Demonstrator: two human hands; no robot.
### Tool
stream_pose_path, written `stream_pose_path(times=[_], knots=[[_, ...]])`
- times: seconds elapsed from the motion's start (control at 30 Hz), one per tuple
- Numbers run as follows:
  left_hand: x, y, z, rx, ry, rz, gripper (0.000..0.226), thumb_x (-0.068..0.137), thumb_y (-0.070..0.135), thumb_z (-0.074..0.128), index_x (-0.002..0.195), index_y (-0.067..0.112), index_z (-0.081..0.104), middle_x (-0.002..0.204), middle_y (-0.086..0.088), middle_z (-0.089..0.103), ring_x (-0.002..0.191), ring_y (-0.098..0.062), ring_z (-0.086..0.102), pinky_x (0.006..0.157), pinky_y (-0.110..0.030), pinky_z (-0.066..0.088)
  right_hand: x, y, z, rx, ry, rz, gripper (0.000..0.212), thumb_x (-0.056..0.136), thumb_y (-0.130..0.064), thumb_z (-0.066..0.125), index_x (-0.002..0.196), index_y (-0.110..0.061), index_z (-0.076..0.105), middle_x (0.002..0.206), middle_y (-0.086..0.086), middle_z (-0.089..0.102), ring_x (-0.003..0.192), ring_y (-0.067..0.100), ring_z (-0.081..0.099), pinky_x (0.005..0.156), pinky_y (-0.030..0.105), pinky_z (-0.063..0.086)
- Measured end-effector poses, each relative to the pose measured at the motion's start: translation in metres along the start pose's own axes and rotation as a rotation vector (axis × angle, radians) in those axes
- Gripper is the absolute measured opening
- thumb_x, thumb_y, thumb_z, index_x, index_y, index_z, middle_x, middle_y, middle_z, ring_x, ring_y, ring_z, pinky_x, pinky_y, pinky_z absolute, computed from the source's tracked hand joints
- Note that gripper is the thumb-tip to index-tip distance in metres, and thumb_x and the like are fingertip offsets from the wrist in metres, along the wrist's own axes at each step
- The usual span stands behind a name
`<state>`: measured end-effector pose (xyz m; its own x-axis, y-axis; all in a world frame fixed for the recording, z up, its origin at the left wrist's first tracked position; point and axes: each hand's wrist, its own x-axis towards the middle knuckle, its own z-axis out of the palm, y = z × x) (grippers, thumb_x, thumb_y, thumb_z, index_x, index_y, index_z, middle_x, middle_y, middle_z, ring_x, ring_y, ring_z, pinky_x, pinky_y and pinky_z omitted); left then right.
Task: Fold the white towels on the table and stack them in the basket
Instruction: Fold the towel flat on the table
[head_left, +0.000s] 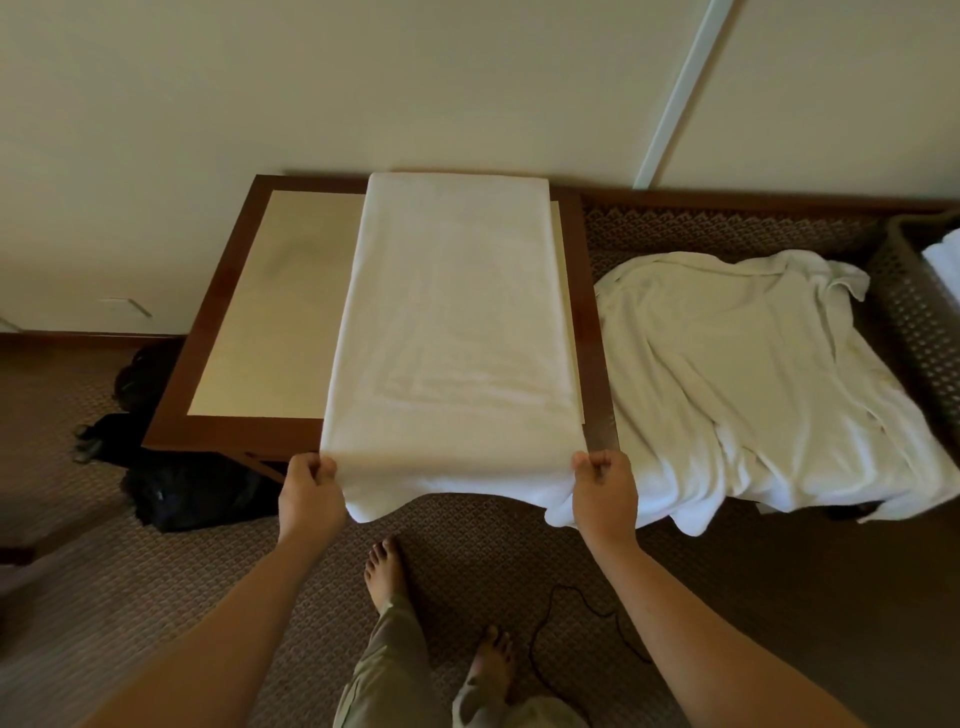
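A white towel (457, 322) lies lengthwise across the right part of the table (249, 322), folded into a long strip, its far end at the wall. My left hand (310, 493) pinches its near left corner and my right hand (605, 491) pinches its near right corner, both just off the table's front edge, where the towel's near end hangs down. A second, crumpled white towel (753, 379) lies spread to the right of the table. The dark woven basket (919, 322) stands at the far right with folded white towels (943, 262) inside.
The table has a dark wood frame and a pale inset top, pushed against a cream wall. Black bags (192, 493) lie on the patterned carpet at the table's left front. My bare feet (384, 571) and a thin black cable (576, 608) are on the floor below.
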<state>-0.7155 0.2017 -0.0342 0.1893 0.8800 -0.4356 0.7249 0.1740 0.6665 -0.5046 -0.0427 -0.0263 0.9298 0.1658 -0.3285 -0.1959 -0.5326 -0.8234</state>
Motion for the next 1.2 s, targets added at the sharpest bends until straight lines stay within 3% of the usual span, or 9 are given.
stream_pose_path(times=[0.17, 0.27, 0.37, 0.47, 0.63, 0.87, 1.03, 1.1, 1.2], knots=[[-0.002, -0.008, 0.002, -0.091, -0.101, -0.019, 0.030, 0.103, 0.009, 0.053, 0.133, 0.012, 0.053, 0.116, -0.006, 0.061, 0.094, -0.020, 0.058, 0.073, -0.034, 0.046, -0.006, 0.013, 0.002, 0.138, -0.180, 0.104, 0.033, 0.094, -0.002, 0.063, 0.119, -0.005, 0.042, 0.100, 0.001, 0.056, 0.081, 0.012, 0.055, 0.064, 0.020, 0.044], [-0.004, -0.016, 0.000, -0.058, -0.171, -0.022, 0.023, 0.105, 0.020, 0.055, 0.126, 0.012, 0.055, 0.113, -0.005, 0.063, 0.099, -0.023, 0.060, 0.077, -0.035, 0.046, -0.005, 0.014, 0.004, 0.204, -0.247, 0.113, 0.050, 0.092, -0.004, 0.071, 0.127, -0.011, 0.035, 0.111, -0.002, 0.062, 0.096, 0.007, 0.062, 0.073, 0.015, 0.048], [-0.006, -0.022, -0.003, -0.035, -0.194, -0.015, 0.024, 0.105, 0.028, 0.055, 0.123, 0.013, 0.056, 0.106, -0.003, 0.064, 0.096, -0.023, 0.062, 0.072, -0.036, 0.049, -0.001, 0.022, 0.002, 0.204, -0.331, 0.061, 0.043, 0.094, -0.013, 0.073, 0.130, -0.022, 0.053, 0.116, -0.010, 0.069, 0.107, 0.004, 0.066, 0.089, 0.022, 0.051], [-0.010, -0.026, -0.005, -0.029, -0.181, 0.002, 0.028, 0.105, 0.029, 0.054, 0.129, 0.015, 0.053, 0.110, -0.001, 0.063, 0.102, -0.024, 0.061, 0.079, -0.038, 0.050, -0.001, 0.026, -0.006, 0.156, -0.415, 0.058, 0.024, 0.096, -0.020, 0.071, 0.118, -0.027, 0.065, 0.114, -0.010, 0.071, 0.108, 0.009, 0.067, 0.091, 0.028, 0.054], [-0.023, -0.033, -0.015, -0.070, -0.195, 0.012, 0.039, 0.104, 0.025, 0.058, 0.140, 0.016, 0.047, 0.120, -0.003, 0.065, 0.104, -0.023, 0.064, 0.089, -0.048, 0.057, 0.002, 0.029, -0.024, -0.019, -0.592, 0.068, 0.036, 0.101, -0.017, 0.063, 0.137, -0.018, 0.057, 0.125, -0.005, 0.067, 0.118, 0.015, 0.062, 0.097, 0.029, 0.051], [-0.040, -0.037, -0.037, -0.085, -0.235, 0.050, 0.050, 0.102, 0.029, 0.062, 0.143, 0.032, 0.035, 0.111, -0.001, 0.070, 0.095, -0.026, 0.070, 0.080, -0.049, 0.060, -0.006, 0.019, -0.046, -0.084, -0.517, -0.006, 0.060, 0.094, -0.018, 0.073, 0.139, -0.026, 0.034, 0.114, 0.010, 0.069, 0.098, 0.023, 0.072, 0.084, 0.043, 0.060], [-0.051, -0.027, -0.055, 0.032, -0.221, 0.217, 0.014, 0.106, 0.025, 0.053, 0.118, 0.033, 0.052, 0.079, 0.000, 0.067, 0.063, -0.025, 0.059, 0.054, -0.034, 0.047, -0.019, 0.001, -0.060, -0.019, -0.508, -0.124, 0.023, 0.098, -0.007, 0.063, 0.103, -0.029, 0.063, 0.090, 0.009, 0.070, 0.082, 0.028, 0.068, 0.074, 0.045, 0.059], [-0.047, -0.022, -0.062, 0.049, -0.274, 0.219, 0.019, 0.108, 0.022, 0.048, 0.109, 0.032, 0.064, 0.097, -0.003, 0.066, 0.077, -0.025, 0.062, 0.061, -0.034, 0.050, -0.021, -0.009, -0.064, 0.057, -0.561, -0.056, 0.036, 0.099, 0.007, 0.047, 0.102, -0.015, 0.075, 0.096, 0.004, 0.069, 0.084, 0.018, 0.067, 0.068, 0.032, 0.058], [-0.047, -0.010, -0.072, -0.111, -0.349, 0.102, 0.035, 0.105, 0.002, 0.042, 0.110, 0.021, 0.071, 0.120, -0.005, 0.059, 0.101, -0.030, 0.062, 0.069, -0.041, 0.061, -0.018, -0.015, -0.071, 0.066, -0.671, -0.037, 0.055, 0.091, 0.023, 0.036, 0.113, -0.008, 0.075, 0.115, 0.003, 0.070, 0.099, 0.009, 0.071, 0.077, 0.023, 0.059]])
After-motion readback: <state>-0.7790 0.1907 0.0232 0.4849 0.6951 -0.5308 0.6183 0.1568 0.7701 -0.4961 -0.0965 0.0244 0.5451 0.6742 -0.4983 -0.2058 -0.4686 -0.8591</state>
